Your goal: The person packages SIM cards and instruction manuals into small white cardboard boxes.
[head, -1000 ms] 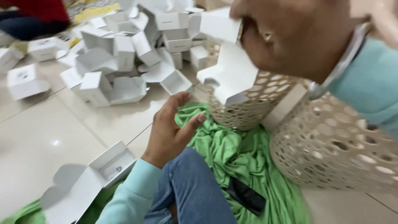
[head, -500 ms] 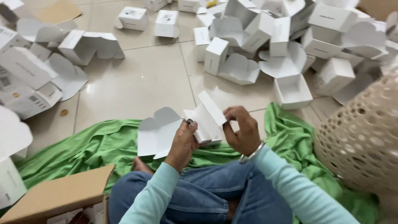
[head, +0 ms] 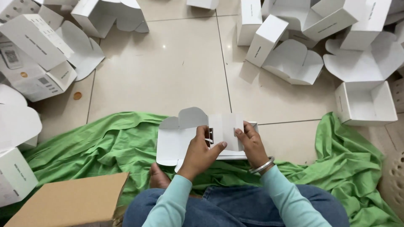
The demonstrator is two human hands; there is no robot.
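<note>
Item in hand: one white folding carton (head: 185,138), flat-sided and partly unfolded, with a scalloped lid flap standing open at its upper left; held above the lap, over the near edge of a green cloth (head: 97,145) spread on the tiled floor (head: 168,71). Left hand (head: 201,152): grip closed on the carton's middle, thumb across the front panel, fingers curled behind. Right hand (head: 251,145): grip closed on the carton's right panel, fingertips pressed to its face, a metal bangle (head: 261,165) at the wrist. Both forearms wear pale turquoise sleeves (head: 290,201); blue jeans (head: 235,208) and a bare foot (head: 159,178) show below the hands (the person sits cross-legged on the cloth). Surroundings: a loose heap of similar white cartons (head: 294,61) across the top right of the floor, some shut, some with flaps spread; one open, empty white box (head: 365,103) just beside the cloth's right end; more white cartons (head: 35,63) stacked at the upper left, and another (head: 14,176) at the left edge. A brown cardboard box (head: 73,204) lies at the lower left, on the cloth, near the left knee. A perforated beige basket (head: 393,178) shows partly at the right edge. A small round brownish spot (head: 77,96) lies on the floor near the left stack.
</note>
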